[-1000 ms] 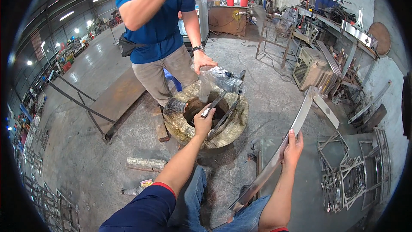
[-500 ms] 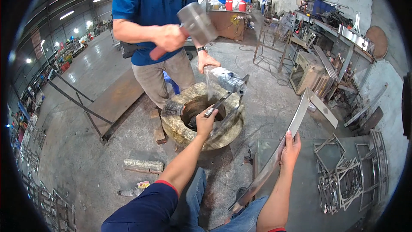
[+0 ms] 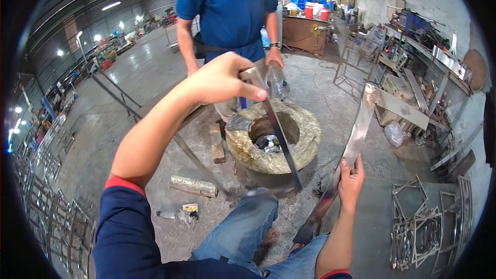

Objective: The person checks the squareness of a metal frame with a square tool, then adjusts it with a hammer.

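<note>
My left hand [image 3: 235, 80] is raised and closed round the upper part of a thin metal frame [image 3: 281, 139]. The frame's bars slant down in front of a thick stone-like ring [image 3: 245, 150], and its lower edge is blurred. My forearm hides part of it. My right hand [image 3: 351, 181] grips a flat shiny L-shaped metal piece [image 3: 356, 129], whose short arm points right at the top and whose lower end reaches beside my leg. Beyond the ring stands a co-worker in a blue shirt [image 3: 232, 10], one hand [image 3: 275, 58] by a plastic-wrapped bundle [image 3: 279, 83].
A wood block [image 3: 217, 147] lies left of the ring, with a pale cylinder [image 3: 194, 186] and a plastic bottle [image 3: 173, 215] on the floor nearer me. Several small metal frames [image 3: 418, 232] are piled at lower right. A cluttered workbench [image 3: 434, 51] lines the right wall.
My left hand has risen from the ring, lifting the frame and turning it broadside. The co-worker has lowered the arm that swung a mallet; the mallet no longer shows. The view has shifted left.
</note>
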Demonstrator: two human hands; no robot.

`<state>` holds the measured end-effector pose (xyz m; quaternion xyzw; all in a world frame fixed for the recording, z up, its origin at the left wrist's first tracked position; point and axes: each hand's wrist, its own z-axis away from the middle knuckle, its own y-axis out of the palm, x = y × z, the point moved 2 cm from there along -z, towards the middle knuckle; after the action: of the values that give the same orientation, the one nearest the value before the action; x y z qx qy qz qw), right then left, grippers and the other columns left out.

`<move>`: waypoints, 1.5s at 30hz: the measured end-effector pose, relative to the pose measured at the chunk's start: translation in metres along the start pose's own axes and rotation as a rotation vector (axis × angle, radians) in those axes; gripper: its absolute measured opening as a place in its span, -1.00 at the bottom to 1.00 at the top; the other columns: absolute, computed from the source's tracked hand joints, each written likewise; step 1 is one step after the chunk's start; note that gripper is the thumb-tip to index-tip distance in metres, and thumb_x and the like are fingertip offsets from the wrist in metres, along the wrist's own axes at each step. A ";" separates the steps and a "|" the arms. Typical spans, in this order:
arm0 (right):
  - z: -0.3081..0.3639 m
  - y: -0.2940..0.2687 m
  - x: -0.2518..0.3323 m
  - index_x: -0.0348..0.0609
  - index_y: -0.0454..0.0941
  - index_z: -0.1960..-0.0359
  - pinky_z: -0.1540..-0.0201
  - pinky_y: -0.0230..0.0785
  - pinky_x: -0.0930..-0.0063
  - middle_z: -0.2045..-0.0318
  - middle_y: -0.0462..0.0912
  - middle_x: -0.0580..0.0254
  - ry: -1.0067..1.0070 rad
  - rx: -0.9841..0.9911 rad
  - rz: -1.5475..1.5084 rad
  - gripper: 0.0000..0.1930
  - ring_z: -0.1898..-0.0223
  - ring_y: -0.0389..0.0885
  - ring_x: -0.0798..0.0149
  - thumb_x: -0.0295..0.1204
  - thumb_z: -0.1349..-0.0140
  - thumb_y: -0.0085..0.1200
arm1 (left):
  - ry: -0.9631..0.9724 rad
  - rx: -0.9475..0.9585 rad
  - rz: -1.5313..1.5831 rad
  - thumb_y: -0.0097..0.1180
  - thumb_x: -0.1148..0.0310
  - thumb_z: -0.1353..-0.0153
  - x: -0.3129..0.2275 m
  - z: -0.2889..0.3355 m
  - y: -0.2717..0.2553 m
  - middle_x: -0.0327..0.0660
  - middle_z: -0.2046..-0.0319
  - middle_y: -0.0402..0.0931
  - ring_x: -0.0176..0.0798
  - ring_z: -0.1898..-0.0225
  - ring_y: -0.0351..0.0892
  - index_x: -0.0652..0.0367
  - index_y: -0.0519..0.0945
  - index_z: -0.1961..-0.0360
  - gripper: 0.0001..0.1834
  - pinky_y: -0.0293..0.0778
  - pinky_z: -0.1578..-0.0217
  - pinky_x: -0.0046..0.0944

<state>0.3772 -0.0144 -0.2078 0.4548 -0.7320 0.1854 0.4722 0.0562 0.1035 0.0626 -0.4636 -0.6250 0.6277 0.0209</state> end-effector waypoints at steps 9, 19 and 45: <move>0.063 0.084 0.045 -0.28 0.35 -0.33 0.06 0.53 0.47 0.12 0.73 0.06 0.022 0.403 0.060 -0.39 0.11 0.70 0.35 -0.42 -0.26 0.25 | -0.017 0.254 -0.098 0.45 0.10 0.12 0.008 0.015 0.071 -0.09 0.50 0.66 -0.17 0.42 0.62 0.24 0.72 0.36 -0.57 0.48 0.29 -0.15; 0.076 0.108 0.044 -0.34 0.39 -0.28 0.10 0.47 0.52 0.16 0.71 0.13 -0.032 0.427 0.054 -0.43 0.18 0.64 0.41 -0.38 -0.27 0.25 | -0.043 0.272 -0.032 0.47 0.21 0.03 0.029 0.010 0.079 -0.22 0.39 0.71 -0.41 0.35 0.58 0.21 0.73 0.15 -0.57 0.44 0.24 -0.32; 0.079 0.118 0.037 -0.28 0.38 -0.29 0.05 0.48 0.51 0.14 0.73 0.14 -0.067 0.436 0.049 -0.42 0.17 0.66 0.42 -0.39 -0.27 0.25 | -0.042 0.236 0.057 0.48 0.04 0.17 0.050 0.011 0.081 -0.09 0.49 0.65 -0.21 0.45 0.60 0.22 0.71 0.07 -0.36 0.48 0.32 -0.21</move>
<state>0.2312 -0.0274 -0.1955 0.5342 -0.7006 0.3354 0.3336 0.0658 0.1080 -0.0326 -0.4623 -0.5338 0.7067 0.0446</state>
